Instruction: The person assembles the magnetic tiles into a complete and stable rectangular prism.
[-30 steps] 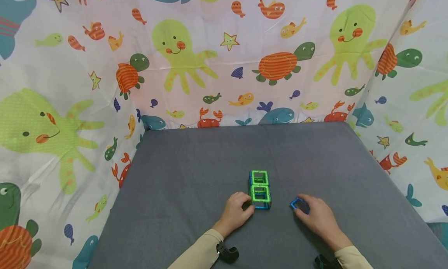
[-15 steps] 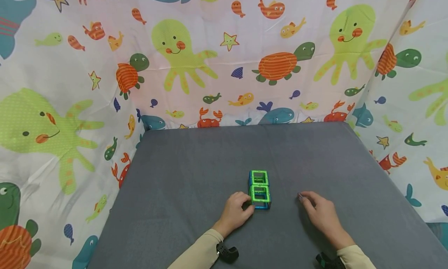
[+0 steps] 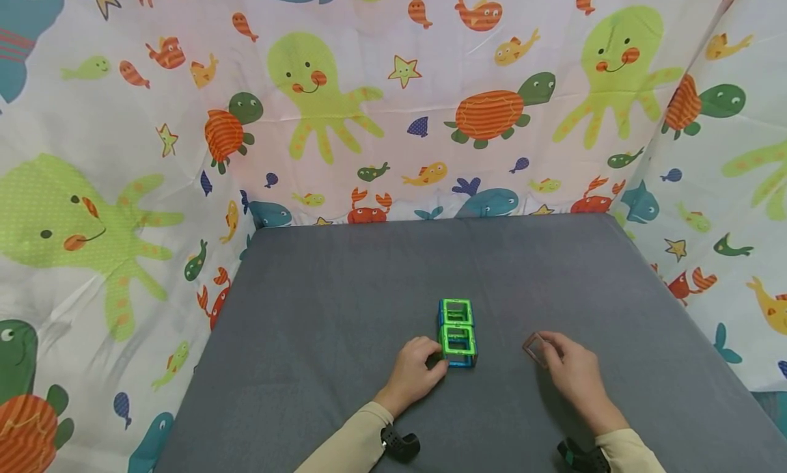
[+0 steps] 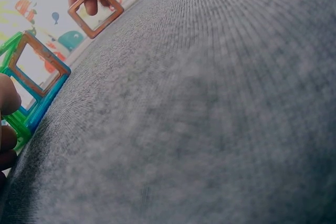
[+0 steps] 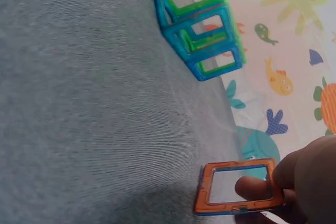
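Note:
A block of magnetic tiles stands on the grey cloth, two cubes long, with green tops. Its sides show blue, plus an orange square in the left wrist view. At the block's near left corner, my left hand holds it between thumb and curled fingers. To the right, my right hand pinches a square orange magnetic tile by one edge. A blue edge shows along the underside of that tile in the right wrist view. The held tile is tilted and apart from the block.
Grey cloth covers the table. A white curtain printed with sea animals hangs behind the table and along its left and right sides. Dark straps sit at both wrists.
My right hand has moved slightly right and away from me, turning its tile: blue showed first, then it stood edge-on, now orange faces the camera. The left hand and block stay put.

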A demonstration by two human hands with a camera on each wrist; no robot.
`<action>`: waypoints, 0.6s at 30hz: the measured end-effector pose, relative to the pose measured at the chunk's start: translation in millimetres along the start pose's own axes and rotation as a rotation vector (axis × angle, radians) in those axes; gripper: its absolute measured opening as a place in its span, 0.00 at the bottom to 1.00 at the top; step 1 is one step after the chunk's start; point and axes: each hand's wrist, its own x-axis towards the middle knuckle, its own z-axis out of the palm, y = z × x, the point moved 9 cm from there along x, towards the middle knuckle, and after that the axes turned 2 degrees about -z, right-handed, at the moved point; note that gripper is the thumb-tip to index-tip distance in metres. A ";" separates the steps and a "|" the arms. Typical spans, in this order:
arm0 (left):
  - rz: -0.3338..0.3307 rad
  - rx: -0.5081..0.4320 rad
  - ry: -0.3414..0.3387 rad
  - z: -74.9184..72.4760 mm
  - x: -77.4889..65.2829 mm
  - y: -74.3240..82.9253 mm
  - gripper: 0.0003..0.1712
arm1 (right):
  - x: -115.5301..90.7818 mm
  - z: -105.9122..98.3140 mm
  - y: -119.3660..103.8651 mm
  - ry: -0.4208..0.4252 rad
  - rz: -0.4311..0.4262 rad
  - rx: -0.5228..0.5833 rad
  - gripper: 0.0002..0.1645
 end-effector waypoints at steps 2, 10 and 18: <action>0.007 -0.001 0.008 -1.0 0.2 0.9 0.05 | 0.8 -0.1 0.2 -0.014 0.015 -0.008 0.18; 0.023 -0.014 0.022 -2.3 0.4 2.4 0.07 | -4.2 10.3 -1.6 -0.081 0.037 0.043 0.18; 0.048 0.018 0.038 -0.4 0.2 1.2 0.06 | -9.5 34.5 -9.2 -0.185 0.045 0.237 0.25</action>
